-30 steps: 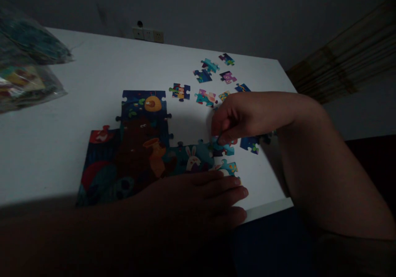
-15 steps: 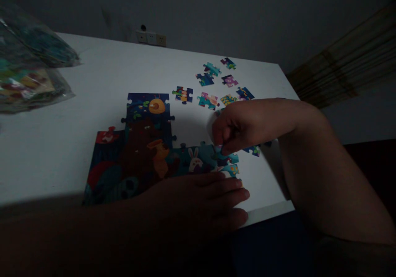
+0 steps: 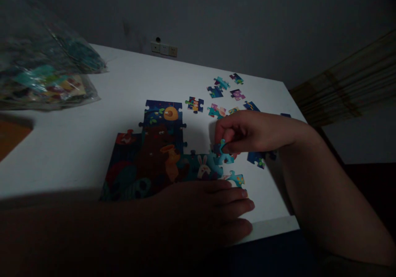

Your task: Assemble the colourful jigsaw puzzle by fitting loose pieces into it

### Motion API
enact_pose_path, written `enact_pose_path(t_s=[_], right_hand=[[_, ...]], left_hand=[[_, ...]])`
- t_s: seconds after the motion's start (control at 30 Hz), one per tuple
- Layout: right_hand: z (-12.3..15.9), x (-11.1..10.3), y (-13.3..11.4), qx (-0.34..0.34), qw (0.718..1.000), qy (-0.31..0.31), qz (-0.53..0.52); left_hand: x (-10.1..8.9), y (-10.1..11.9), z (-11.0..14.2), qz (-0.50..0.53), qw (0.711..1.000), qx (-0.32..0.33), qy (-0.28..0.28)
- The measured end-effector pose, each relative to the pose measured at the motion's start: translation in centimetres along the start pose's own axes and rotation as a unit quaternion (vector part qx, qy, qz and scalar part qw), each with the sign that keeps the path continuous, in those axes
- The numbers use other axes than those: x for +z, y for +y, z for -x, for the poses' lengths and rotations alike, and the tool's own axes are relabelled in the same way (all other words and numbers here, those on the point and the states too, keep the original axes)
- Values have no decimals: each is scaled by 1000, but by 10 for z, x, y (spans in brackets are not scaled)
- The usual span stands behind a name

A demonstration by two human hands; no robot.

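Observation:
A partly joined jigsaw puzzle (image 3: 161, 145), with a brown bear, a beehive and a white rabbit, lies on the white table. My left hand (image 3: 210, 207) rests flat over its near edge, fingers outstretched to the right, covering the lower part. Between thumb and fingers my right hand (image 3: 239, 132) pinches a teal and blue puzzle piece (image 3: 223, 155) by its upper side. That piece is just right of the rabbit; whether it touches the joined part I cannot tell. Below it, a teal piece with yellow marks (image 3: 236, 179) shows past my left fingertips.
Several loose puzzle pieces (image 3: 216, 110) lie beyond my right hand, and a dark blue one (image 3: 256, 159) sits beside its wrist. Clear plastic bags (image 3: 52, 83) with colourful contents are at the far left, near an orange object (image 3: 14, 137). Wall sockets (image 3: 164, 49) are behind the table (image 3: 123, 75).
The view has shifted, so the table sits lower and farther right. The pinched piece now stands a little apart from the rabbit section, tilted. My left hand stays flat on the puzzle.

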State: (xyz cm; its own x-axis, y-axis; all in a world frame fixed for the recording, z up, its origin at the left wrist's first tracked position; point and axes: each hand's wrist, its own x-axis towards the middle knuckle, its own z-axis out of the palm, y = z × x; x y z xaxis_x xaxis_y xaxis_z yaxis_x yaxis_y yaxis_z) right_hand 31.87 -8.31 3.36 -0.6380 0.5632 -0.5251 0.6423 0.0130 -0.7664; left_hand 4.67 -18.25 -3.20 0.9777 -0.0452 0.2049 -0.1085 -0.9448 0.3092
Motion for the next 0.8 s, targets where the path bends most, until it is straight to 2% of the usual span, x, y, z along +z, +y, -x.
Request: enact_pose_path(t_s=[0.1,0.23,0.37,0.67,0.8], right_hand=[[-1,1,2,-18,1000,12,3],[-8,2,9,-47,996,75,0],[-14,4,8,-81,989,116,46],[-12,8,-4,-106,973,143,145],[-12,9,-4,-98,968,149,177]], left_hand=[[1,-1,-1,-13,1000,8,-3],[-1,-1,-3,-34,999,9,8],[1,-1,-3,-41,999,9,9],[3,-1,-5,-35,999,-4,-20],[5,-1,-4,-41,999,0,15]])
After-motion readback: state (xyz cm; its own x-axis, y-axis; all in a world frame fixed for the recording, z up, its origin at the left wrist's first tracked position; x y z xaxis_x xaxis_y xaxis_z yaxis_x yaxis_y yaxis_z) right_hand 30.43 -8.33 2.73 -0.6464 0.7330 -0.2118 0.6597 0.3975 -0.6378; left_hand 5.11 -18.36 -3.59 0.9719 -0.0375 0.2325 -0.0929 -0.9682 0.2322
